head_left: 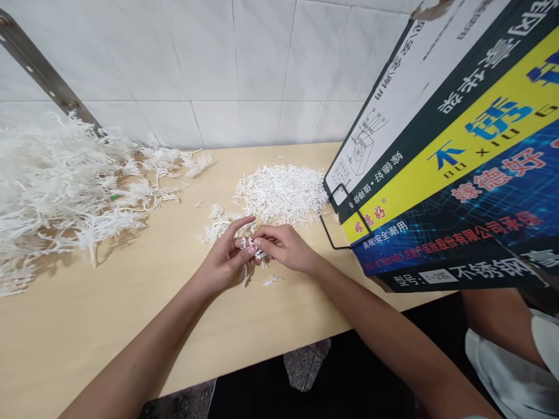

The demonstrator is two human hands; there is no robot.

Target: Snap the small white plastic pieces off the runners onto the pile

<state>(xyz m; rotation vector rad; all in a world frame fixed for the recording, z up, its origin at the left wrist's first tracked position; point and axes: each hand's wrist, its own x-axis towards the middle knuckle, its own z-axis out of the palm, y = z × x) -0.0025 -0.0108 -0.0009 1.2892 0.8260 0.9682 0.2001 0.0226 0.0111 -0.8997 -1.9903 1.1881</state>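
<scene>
My left hand (229, 256) pinches a small cluster of white branched plastic pieces (246, 272) between thumb and fingers. Touching the same cluster from the right, my right hand (283, 247) has its thumb and fingertips closed on it. Just beyond the hands lies a heap of short white pieces (286, 189). A smaller group of white pieces (215, 233) rests by my left fingers. On the left is a large tangled pile of white branched strands (56, 174). A few loose bits (273, 280) lie below my right hand.
A large printed cardboard box (437, 151) leans over the right side of the wooden table (131, 326). A black wire frame (345, 247) stands at its corner. A tiled wall (244, 64) is behind. Another person's arm (502, 326) shows at lower right.
</scene>
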